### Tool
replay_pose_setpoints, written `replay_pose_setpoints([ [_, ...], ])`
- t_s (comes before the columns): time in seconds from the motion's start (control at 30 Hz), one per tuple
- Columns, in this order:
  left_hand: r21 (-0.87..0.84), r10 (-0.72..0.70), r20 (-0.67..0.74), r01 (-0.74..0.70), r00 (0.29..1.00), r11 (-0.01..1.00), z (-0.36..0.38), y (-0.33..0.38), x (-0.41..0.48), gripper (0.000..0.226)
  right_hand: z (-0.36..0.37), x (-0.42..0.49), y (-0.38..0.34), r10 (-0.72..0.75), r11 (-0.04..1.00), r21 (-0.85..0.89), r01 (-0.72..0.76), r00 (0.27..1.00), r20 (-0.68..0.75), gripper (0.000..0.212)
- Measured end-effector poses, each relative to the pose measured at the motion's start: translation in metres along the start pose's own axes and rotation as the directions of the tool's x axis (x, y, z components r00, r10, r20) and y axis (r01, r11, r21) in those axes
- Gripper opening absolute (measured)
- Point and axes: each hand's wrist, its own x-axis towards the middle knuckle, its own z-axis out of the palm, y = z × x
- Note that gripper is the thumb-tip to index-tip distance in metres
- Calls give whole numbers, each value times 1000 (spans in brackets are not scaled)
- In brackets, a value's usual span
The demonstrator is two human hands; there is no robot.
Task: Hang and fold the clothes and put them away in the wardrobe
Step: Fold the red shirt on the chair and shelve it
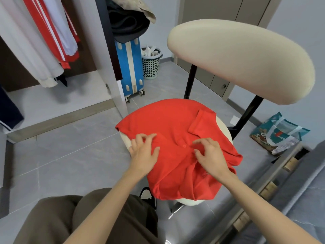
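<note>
Head cam, only view. Red polo shirt (175,138) lay front-up across the round cream chair seat (223,127), collar twd the backrest (246,60), hem end drooping over the seat's near edge. Sleeve/side parts looked partly tucked in, so prob mid-fold, not yet put away.

L hand (143,152) sat on the shirt's left shoulder area, heel on the cloth, fingers curled. Motion blur there, so couldn't tell if it pinched fabric or just pressed. R hand (209,155) was at the placket just beside the button (184,146), thumb + forefinger bent in and apparently pinching a bit of cloth.

Handling (judgement): light, soft knit, no stiffness, limp when lifted, folds slip easily. Not fragile. Seat is small and rounded, so overhang may drag it off. Best hold: both shoulder seams or the folded side edges, two hands, palms flat to smooth. Collar is the firmest bit.

Bkgd: open wardrobe (52,95) to the left w/ hanging red-and-white clothes (44,41). Blue suitcase (131,67) and mesh basket (151,62) behind. Printed bag (279,132) on the floor at right.
</note>
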Motion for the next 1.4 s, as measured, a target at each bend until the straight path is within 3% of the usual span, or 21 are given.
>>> replay_pose_setpoints([
  [0.07, 21, 77, 140, -80, 987, 997, 10, 22, -19, 63, -13, -7, 13, 76, 988, -134, -71, 996, 37, 43],
  [0.17, 17, 131, 418, -152, 899, 988, 31, 48, -44, 98, -27, -22, 35, 237, 944, -289, -161, 938, 253, 67],
  [0.23, 17, 128, 569, -168, 812, 986, 44, 58, -58, 123, -27, -34, 51, 178, 962, -252, -106, 942, 284, 60],
  [0.3, 54, 147, 619, -228, 771, 972, 53, 60, -68, 137, -28, -44, 63, 56, 983, -184, -5, 961, 271, 50],
  [0.4, 112, 211, 603, -344, 770, 932, 59, 54, -79, 143, -31, -54, 74, -67, 970, -203, 135, 947, 313, 61],
  [0.5, 160, 253, 538, -392, 804, 906, 60, 45, -89, 125, -31, -61, 84, -165, 888, -378, 264, 947, 274, 86],
  [0.57, 177, 277, 488, -405, 827, 897, 61, 40, -93, 107, -34, -60, 87, -154, 806, -518, 287, 946, 284, 105],
  [0.63, 186, 317, 455, -438, 832, 880, 64, 33, -94, 95, -35, -58, 92, -94, 740, -614, 276, 945, 312, 112],
  [0.73, 217, 374, 388, -478, 842, 851, 68, 24, -96, 90, -33, -52, 103, -48, 728, -646, 229, 957, 286, 103],
  [1.0, 240, 417, 277, -483, 866, 842, 76, 22, -93, 95, -53, -21, 94, 84, 870, -480, 113, 925, 369, 67],
  [1.13, 182, 405, 286, -465, 868, 867, 79, 21, -88, 87, -41, 3, 72, -18, 948, -311, 66, 988, 153, 49],
  [1.2, 186, 397, 284, -457, 873, 870, 78, 23, -85, 95, -26, 18, 61, -57, 971, -228, 74, 995, 79, 42],
  [1.4, 124, 378, 218, -410, 900, 904, 71, 27, -83, 101, 15, 71, 50, -41, 954, -290, 70, 994, 105, 43],
])
